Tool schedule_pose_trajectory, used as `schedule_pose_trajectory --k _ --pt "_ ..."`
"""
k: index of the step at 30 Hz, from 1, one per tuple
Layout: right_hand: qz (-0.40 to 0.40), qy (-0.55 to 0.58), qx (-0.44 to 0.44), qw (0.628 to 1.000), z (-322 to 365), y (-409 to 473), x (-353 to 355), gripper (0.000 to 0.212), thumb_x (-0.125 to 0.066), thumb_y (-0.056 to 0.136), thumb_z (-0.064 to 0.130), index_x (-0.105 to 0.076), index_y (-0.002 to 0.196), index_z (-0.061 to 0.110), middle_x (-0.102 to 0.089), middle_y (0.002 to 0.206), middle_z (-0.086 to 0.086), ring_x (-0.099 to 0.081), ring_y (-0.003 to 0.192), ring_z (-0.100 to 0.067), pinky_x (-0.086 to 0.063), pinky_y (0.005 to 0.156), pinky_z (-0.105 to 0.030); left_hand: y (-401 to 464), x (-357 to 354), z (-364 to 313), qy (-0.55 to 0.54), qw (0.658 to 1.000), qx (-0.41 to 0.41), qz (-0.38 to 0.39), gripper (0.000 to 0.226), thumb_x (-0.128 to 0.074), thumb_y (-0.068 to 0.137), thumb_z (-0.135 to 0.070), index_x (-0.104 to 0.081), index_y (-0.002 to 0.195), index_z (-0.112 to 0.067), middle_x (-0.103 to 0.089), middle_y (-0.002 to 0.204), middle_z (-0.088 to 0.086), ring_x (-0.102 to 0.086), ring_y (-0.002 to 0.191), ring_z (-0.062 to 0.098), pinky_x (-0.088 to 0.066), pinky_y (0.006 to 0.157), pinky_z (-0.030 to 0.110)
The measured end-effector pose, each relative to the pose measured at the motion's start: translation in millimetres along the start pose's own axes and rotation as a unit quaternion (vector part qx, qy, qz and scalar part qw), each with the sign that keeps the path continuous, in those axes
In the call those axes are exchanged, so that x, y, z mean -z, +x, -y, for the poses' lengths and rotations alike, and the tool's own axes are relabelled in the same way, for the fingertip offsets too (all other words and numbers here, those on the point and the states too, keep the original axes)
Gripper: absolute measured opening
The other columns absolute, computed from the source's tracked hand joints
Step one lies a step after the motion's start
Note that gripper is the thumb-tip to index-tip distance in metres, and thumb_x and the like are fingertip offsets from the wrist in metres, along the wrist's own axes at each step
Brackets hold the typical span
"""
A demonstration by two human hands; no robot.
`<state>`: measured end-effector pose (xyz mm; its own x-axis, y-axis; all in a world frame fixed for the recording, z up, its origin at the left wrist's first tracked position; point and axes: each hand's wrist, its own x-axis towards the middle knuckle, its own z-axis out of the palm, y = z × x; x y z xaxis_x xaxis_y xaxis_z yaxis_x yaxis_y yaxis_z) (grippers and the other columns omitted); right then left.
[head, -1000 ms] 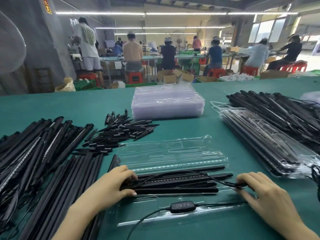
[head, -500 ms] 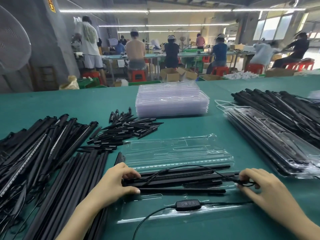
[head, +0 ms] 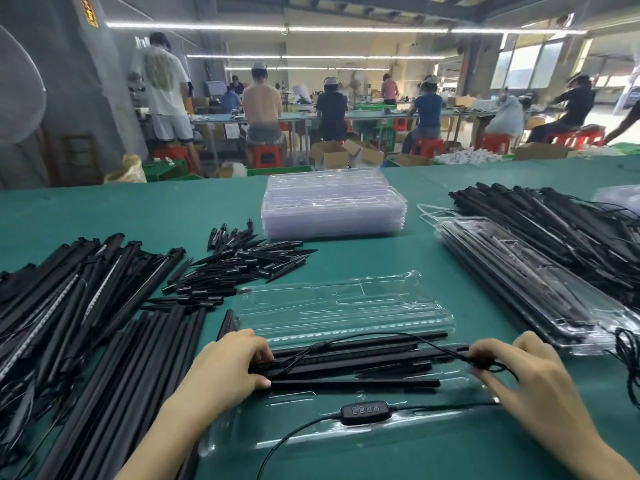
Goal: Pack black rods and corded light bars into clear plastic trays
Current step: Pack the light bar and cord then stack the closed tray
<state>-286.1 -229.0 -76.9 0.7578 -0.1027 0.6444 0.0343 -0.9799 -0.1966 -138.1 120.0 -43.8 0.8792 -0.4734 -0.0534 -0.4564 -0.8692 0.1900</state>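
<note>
An open clear plastic tray lies on the green table in front of me. Several black rods and light bars lie lengthwise in its near half. My left hand grips their left ends with curled fingers. My right hand pinches the black cord at the bars' right end. The cord's inline controller rests on the tray's front edge.
Loose black bars are heaped at the left, short black stakes behind them. A stack of empty clear trays stands mid-table. Packed trays and corded bars lie at the right. Several people work at far benches.
My right hand has gathered the cord closer to the bars' right end. The left hand stays on the left ends. My view has shifted slightly.
</note>
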Motion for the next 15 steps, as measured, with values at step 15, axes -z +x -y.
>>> schedule_pose_trajectory --k 15 --pt "-0.043 -0.177 0.343 0.921 2.7 -15.2 -2.0 0.048 -0.035 0.098 0.005 -0.077 0.077 0.011 -0.048 0.058 0.002 -0.045 0.064 -0.017 -0.034 0.07 -0.029 17.0 -32.5 -125.8 -0.017 0.978 -0.203 -0.055 0.054 -0.037 0.101 -0.034 -0.017 0.151 -0.03 -0.02 0.155 -0.011 -0.018 0.14 0.011 -0.017 0.114 0.035"
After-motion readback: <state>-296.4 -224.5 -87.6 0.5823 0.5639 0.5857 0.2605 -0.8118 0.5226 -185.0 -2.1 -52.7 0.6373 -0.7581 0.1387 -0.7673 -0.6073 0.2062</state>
